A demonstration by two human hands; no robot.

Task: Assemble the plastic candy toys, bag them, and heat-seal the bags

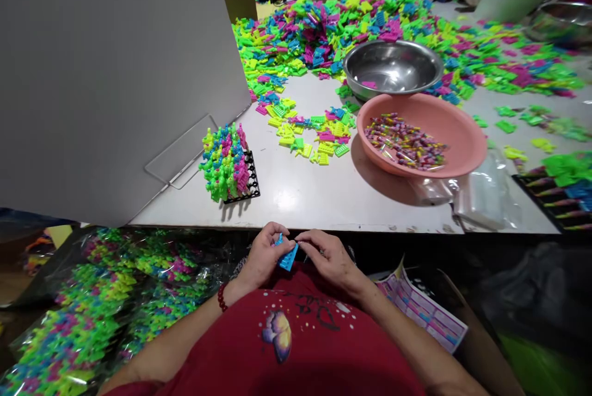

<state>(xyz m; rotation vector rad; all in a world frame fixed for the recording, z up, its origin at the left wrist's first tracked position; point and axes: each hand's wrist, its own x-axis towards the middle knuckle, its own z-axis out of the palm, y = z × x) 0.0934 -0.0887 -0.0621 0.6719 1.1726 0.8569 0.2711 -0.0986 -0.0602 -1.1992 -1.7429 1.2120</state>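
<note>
A person is holding one blue plastic piece [287,259] just below the front edge of a white table [300,202], the left hand [263,255] clamping it between thumb and fingers. The right hand [333,258] is drawing thumb and forefinger close together at its upper corner; whether they are pinching anything is escaping view. The piece is looking light, stiff and slightly slick, its broad slatted part seemingly offering the surest hold, its slim projecting end probably being more fragile. One pink basin [469,137] is holding uncounted patterned sticks [407,144], one steel bowl [402,69] is standing just behind, and two black racks [254,185] are flanking them, amid loose pieces [342,20] defying count.
</note>
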